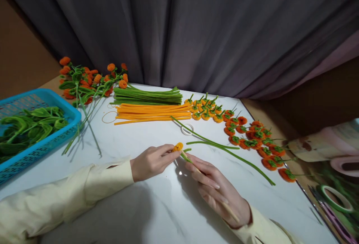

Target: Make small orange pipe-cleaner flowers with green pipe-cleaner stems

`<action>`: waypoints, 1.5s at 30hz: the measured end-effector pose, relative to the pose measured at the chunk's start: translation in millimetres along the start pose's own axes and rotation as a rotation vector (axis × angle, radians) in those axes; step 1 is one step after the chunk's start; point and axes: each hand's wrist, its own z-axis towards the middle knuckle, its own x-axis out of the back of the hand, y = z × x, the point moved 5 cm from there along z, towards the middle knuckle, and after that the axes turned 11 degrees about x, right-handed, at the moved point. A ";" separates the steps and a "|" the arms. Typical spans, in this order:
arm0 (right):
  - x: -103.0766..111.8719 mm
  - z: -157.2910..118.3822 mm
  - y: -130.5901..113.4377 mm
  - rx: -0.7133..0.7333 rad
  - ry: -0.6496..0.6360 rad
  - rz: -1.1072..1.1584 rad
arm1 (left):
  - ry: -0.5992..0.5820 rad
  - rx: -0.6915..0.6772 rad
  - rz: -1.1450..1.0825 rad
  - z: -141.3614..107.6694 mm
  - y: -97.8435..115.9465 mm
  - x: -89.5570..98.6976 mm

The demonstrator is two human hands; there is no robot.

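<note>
My left hand (153,161) pinches a small yellow-orange pipe-cleaner flower head (178,147) between thumb and fingertips. From its right side a short green end sticks out. My right hand (217,188) is closed on a thin pale wooden stick (230,212) that runs along the palm, and its fingertips meet the green piece (185,156) beside the flower. Just beyond the hands, loose green pipe cleaners (221,145) lie on the white table (117,206). A white ring of tape (187,129) rests partly under one of them.
Behind lie bundles of green pipe cleaners (148,96) and orange pipe cleaners (153,112). Yellow flower heads (205,115) and orange flower heads (256,134) line the right. A blue basket (75,118) of leaves stands left, near finished orange flowers (89,77). Green tape (336,199) sits right.
</note>
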 end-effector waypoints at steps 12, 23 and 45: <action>6.9 -0.1 0.6 -0.012 0.104 -0.383 | -0.004 -0.033 0.016 0.4 2.9 1.8; 5.9 -5.6 1.4 -0.010 0.045 -0.487 | 0.018 -0.013 -0.059 1.3 2.8 1.8; -2.5 -10.5 -10.8 0.458 -0.106 -1.419 | -0.095 0.290 -0.530 2.4 -6.8 -7.3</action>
